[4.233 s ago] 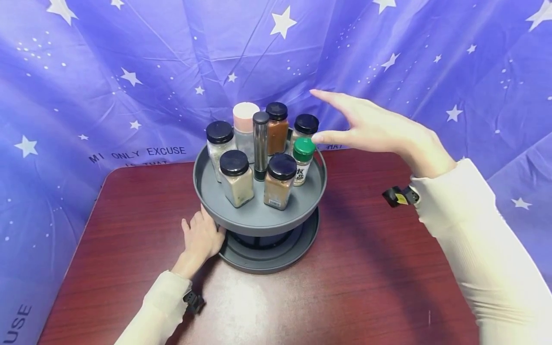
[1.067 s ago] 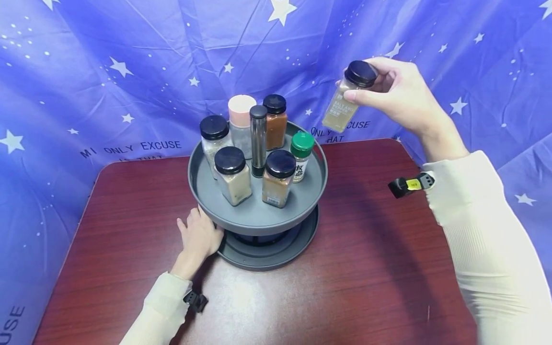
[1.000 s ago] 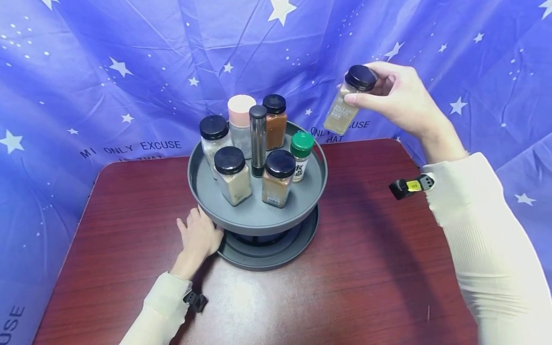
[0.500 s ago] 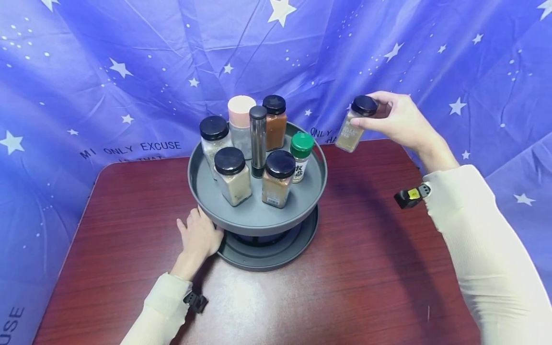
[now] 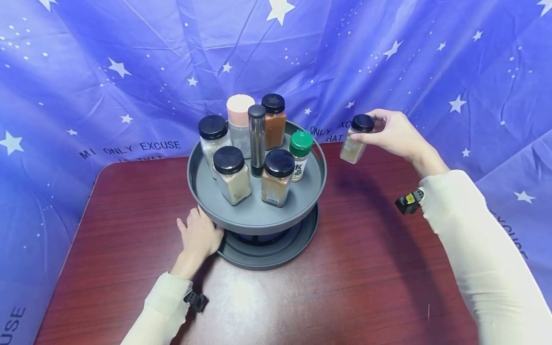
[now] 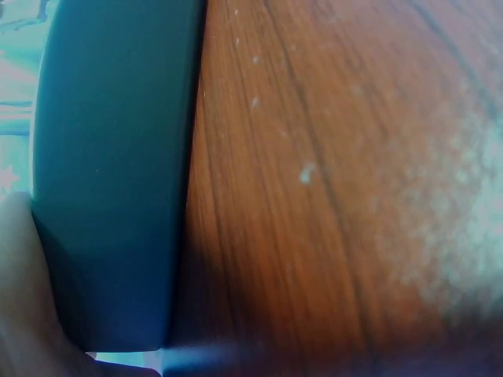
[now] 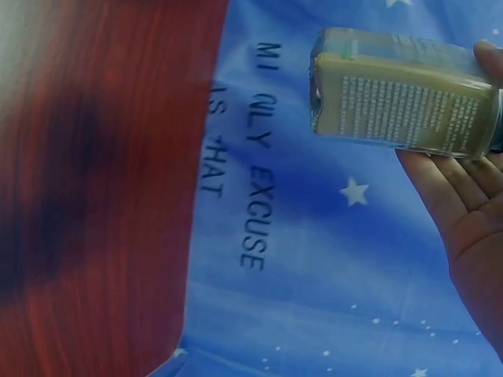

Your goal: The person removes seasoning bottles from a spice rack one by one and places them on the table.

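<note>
- One left hand [image 5: 199, 237], left of centre, sits at the edge of the lower tray [image 5: 267, 261]; fingertips partly hidden, so can't tell if they curl round the rim. Probably there to steady things.
- Mid-frame, six containers stand on the upper tray [image 5: 254, 218]: speckled jar [image 5: 213, 136], cream jar [image 5: 235, 187], pink-capped bottle [image 5: 240, 112], then past the central post [image 5: 257, 141], orange-brown jar [image 5: 274, 127], tan jar [image 5: 276, 187] and green-capped shaker [image 5: 300, 158]. Looks like they circle the post so each stays easy to grab.
- Right of centre, the salt-and-pepper-type jar [image 5: 354, 144] hangs above the table [image 5: 129, 263], tilted, lid toward the hand.
- Further right, the right hand [image 5: 394, 132] pinches that jar up near its lid, thumb on the near side. I'd guess the high hold is to keep the base free.
</note>
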A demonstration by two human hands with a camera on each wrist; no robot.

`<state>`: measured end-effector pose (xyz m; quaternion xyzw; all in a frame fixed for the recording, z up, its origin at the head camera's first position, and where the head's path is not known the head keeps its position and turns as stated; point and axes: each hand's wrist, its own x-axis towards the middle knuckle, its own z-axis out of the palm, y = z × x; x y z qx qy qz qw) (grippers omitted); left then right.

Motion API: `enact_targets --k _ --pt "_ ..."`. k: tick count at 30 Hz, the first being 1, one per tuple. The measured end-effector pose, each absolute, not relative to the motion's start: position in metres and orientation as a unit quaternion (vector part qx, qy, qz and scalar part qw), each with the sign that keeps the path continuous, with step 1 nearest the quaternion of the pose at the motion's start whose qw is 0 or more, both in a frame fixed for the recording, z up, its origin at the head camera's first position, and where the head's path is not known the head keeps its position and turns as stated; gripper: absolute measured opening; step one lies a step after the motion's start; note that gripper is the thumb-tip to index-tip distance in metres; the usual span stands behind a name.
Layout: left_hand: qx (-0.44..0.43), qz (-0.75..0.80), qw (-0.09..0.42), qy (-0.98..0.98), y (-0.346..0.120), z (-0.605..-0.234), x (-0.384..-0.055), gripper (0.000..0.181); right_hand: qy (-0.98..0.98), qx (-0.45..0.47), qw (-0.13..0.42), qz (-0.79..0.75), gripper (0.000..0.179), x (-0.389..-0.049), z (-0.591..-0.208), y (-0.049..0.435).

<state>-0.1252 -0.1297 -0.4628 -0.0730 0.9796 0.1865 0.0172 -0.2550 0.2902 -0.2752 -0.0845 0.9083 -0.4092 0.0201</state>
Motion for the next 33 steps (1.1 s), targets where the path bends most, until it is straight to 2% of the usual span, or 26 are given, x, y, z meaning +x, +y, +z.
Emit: enact_targets --k 15,23,33 --pt "-0.071 0.188 0.021 0.979 -0.129 -0.463 -0.125 0.069 0.953 -0.059 0.020 -0.295 0.052 -0.261 -0.318 0.303" --pt "-0.071 0.188 0.024 0.979 -0.129 -0.464 -0.126 0.070 0.960 -0.061 0.037 -0.271 0.057 -0.262 -0.343 0.306" --pt "-0.076 0.191 0.018 0.979 -0.129 -0.463 -0.124 0.069 0.960 -0.091 0.029 -0.263 0.049 -0.260 -0.363 0.303"
